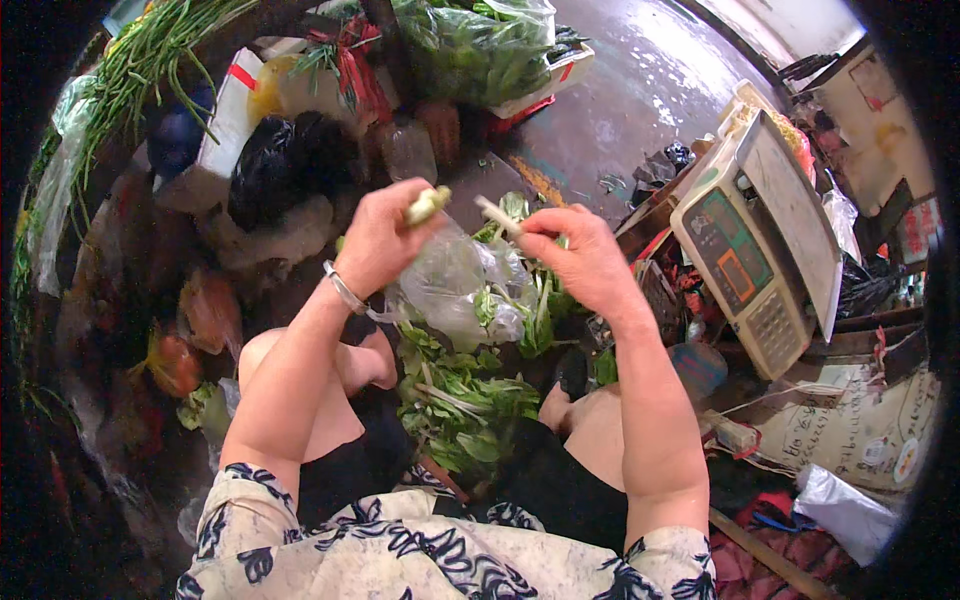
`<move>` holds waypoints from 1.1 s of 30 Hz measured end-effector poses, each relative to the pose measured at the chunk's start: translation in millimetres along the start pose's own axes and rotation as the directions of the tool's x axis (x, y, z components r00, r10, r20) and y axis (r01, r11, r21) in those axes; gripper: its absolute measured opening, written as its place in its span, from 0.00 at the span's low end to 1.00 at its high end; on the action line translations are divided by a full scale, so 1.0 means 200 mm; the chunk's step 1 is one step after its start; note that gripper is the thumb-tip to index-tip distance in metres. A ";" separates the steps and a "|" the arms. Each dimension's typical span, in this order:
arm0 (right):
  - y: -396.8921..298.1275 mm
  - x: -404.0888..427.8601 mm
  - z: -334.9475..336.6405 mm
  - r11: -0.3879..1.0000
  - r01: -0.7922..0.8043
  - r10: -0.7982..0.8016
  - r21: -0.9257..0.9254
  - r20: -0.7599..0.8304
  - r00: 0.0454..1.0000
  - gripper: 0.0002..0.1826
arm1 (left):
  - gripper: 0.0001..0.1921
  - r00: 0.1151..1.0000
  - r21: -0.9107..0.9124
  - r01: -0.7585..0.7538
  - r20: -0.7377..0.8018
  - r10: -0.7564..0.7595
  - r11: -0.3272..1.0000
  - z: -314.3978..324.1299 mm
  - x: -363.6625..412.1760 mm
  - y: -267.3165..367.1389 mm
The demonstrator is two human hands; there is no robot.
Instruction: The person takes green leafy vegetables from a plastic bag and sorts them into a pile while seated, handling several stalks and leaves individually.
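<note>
My left hand (390, 236) is closed round a pale green vegetable piece (427, 204), whose end sticks out past the thumb side. Between the thumb and fingers of my right hand (574, 251) is a whitish leafy-green stem (499, 215); its pale end points toward my left hand, with a gap between the two. Below both hands lies a clear plastic bag (450, 289) with leafy stalks (536, 322) along its right side. Nearer to me, a heap of loose green leaves and stems (465, 409) lies between my legs. What exactly my left fist encloses is partly hidden.
A digital scale (739, 255) stands at the right. Long green beans (150, 82) hang at the upper left. A black plastic bag (289, 169) lies left of my hands, and a foam box edge (577, 64) with bagged greens (480, 52) is beyond them.
</note>
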State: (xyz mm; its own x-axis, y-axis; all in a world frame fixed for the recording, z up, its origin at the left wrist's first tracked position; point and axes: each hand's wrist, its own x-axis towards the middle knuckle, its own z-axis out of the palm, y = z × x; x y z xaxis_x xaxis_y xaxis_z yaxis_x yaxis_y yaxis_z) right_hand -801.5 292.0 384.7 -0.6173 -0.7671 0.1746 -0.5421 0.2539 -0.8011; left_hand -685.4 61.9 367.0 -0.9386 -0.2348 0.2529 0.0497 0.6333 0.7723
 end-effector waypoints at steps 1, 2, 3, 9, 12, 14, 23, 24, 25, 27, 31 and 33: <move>-0.03 -0.01 -0.04 0.994 -0.112 0.113 -0.016 0.011 0.994 0.09 | 0.11 0.996 0.036 0.068 -0.056 -0.065 0.997 -0.03 0.00 -0.02; -0.03 -0.01 -0.06 0.975 -0.220 0.221 -0.031 0.022 0.975 0.09 | 0.11 0.985 0.072 0.137 -0.115 -0.128 0.988 -0.07 0.01 -0.05; 0.00 -0.02 -0.09 0.944 -0.317 0.311 0.087 0.078 0.947 0.10 | 0.09 0.975 -0.151 0.168 -0.119 -0.186 0.974 -0.10 0.03 -0.08; 0.12 -0.05 -0.10 0.918 -0.198 0.139 -0.343 -0.189 0.972 0.16 | 0.08 0.949 -0.678 0.260 0.049 -0.311 0.687 -0.15 0.06 -0.01; 0.12 -0.04 -0.06 0.968 -0.171 0.119 -0.183 -0.268 0.956 0.18 | 0.11 0.950 -0.731 0.297 0.160 -0.268 0.614 -0.16 0.06 0.02; 0.12 -0.04 -0.03 0.979 -0.200 0.189 -0.045 -0.175 0.966 0.18 | 0.14 0.954 -0.788 0.298 0.254 -0.156 0.538 -0.17 0.05 0.05; 0.07 -0.02 -0.03 0.941 -0.279 0.280 0.194 0.018 0.960 0.18 | 0.17 0.947 -0.892 0.257 0.310 0.089 0.372 -0.17 0.07 0.06; 0.06 -0.01 -0.01 0.942 -0.271 0.272 0.197 0.022 0.962 0.18 | 0.15 0.926 -0.661 0.297 0.375 -0.040 0.689 -0.17 0.07 0.03; 0.05 0.00 0.01 0.948 -0.268 0.270 0.173 0.014 0.963 0.18 | 0.08 0.951 -0.355 0.282 0.228 -0.210 0.891 -0.07 0.05 -0.07; 0.05 -0.01 0.00 0.953 -0.270 0.274 0.138 -0.011 0.962 0.17 | 0.09 0.992 -0.590 0.112 0.106 -0.061 0.800 -0.03 0.04 -0.01; 0.05 0.00 0.02 0.941 -0.219 0.218 0.257 0.033 0.975 0.16 | 0.09 0.961 -0.857 0.231 0.127 -0.245 0.462 -0.11 0.06 0.04; 0.01 0.00 0.05 0.906 -0.252 0.232 0.339 0.100 0.968 0.12 | 0.09 0.959 -0.859 0.217 0.099 -0.265 0.464 -0.10 0.06 0.03</move>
State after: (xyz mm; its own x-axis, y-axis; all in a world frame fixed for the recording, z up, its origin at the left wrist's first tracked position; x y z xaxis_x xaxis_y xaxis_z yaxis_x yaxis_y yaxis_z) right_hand -797.2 285.8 378.0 -0.6657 -0.7426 -0.0741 -0.1424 0.2238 -0.9642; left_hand -688.7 48.7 386.5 -0.9473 -0.3198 -0.0197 0.1129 -0.3906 0.9136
